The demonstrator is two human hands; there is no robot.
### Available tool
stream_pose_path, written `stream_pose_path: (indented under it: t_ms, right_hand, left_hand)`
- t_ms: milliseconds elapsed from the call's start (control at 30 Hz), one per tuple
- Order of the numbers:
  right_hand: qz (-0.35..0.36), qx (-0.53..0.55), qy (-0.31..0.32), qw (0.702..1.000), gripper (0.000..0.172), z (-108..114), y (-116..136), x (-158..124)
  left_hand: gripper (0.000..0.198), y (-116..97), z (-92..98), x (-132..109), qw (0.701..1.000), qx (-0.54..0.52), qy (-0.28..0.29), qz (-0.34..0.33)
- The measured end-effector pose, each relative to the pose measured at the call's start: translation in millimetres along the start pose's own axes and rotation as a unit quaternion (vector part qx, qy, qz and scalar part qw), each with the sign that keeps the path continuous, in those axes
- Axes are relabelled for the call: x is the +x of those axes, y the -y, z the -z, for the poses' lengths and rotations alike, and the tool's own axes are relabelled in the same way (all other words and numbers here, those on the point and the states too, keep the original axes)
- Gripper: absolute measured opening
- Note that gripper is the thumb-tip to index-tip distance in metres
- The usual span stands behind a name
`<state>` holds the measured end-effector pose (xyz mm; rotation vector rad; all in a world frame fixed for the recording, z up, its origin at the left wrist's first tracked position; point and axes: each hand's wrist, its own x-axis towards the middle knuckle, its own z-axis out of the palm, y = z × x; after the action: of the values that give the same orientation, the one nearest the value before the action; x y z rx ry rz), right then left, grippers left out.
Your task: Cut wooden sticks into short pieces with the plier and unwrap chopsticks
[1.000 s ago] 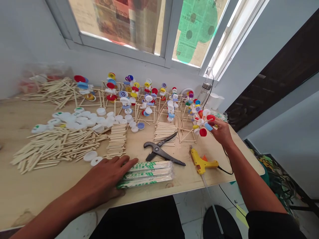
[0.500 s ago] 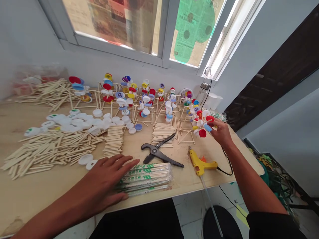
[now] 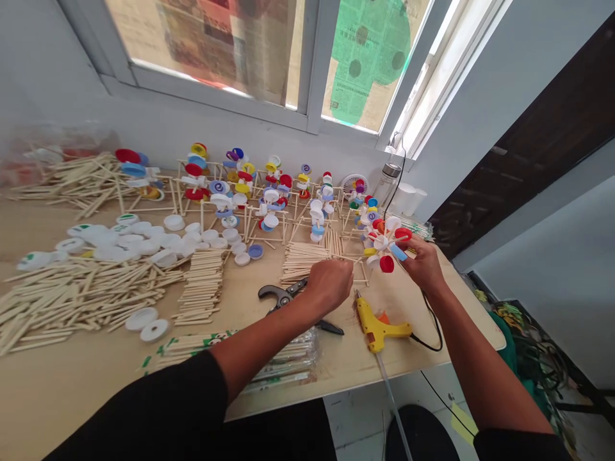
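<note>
My right hand [image 3: 423, 262] is closed on a wheel of bottle caps [image 3: 384, 242], pinching it by the caps on its right side. The wheel has red, white, blue and yellow caps around a white hub. My left hand [image 3: 331, 282] is curled at the left side of a wooden-stick frame [image 3: 364, 274]. Its fingertips are partly hidden, but sticks run out from beside them. Beneath the left forearm lie black-handled pliers [image 3: 273, 296], partly covered. A yellow glue gun [image 3: 377, 323] rests just below the frame, its clear glue stick hanging over the table edge.
Several finished cap wheels on stick frames [image 3: 269, 211] line the back. Loose white caps [image 3: 129, 240] and piles of sticks [image 3: 86, 294] cover the left. A plastic-wrapped stick bundle [image 3: 293, 365] lies near the front edge. A glass bottle [image 3: 388, 179] stands under the window.
My left hand has left the wrapped bundle, moving right and forward over the pliers to the stick frame, its fingers now curled. The right hand keeps holding the cap wheel in nearly the same place.
</note>
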<state>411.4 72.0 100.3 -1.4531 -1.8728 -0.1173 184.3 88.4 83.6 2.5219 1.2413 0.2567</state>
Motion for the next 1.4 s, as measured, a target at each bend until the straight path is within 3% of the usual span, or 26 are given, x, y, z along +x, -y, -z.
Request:
stream_pose_path:
  t_ms: [167,367,733,1033,1400]
  right_hand:
    - [-0.002,0.008,0.001,1.0,0.016,-1,-7,0]
    - [0.003,0.015,0.014,1.0,0.015,-5,-17,0]
    - [0.024,-0.006,0.053,0.998,0.014,-12,-19,2]
    - [0.076,-0.07,0.103,0.989,0.015,-24,-11,13]
    - [0.11,-0.127,0.172,0.971,0.012,-31,-11,22]
  left_hand:
    - [0.022,-6,-14.8,32,0.998,0.027,0.042,0.032]
    - [0.026,-4,-30.6,45,0.996,0.021,0.058,0.059]
    - [0.02,13,-30.9,40,0.989,-0.047,0.005,0.138]
    - [0.016,28,-37.4,38,0.979,-0.135,-0.017,0.149]
    - [0.011,32,-40.1,36,0.966,-0.203,-0.02,0.16]
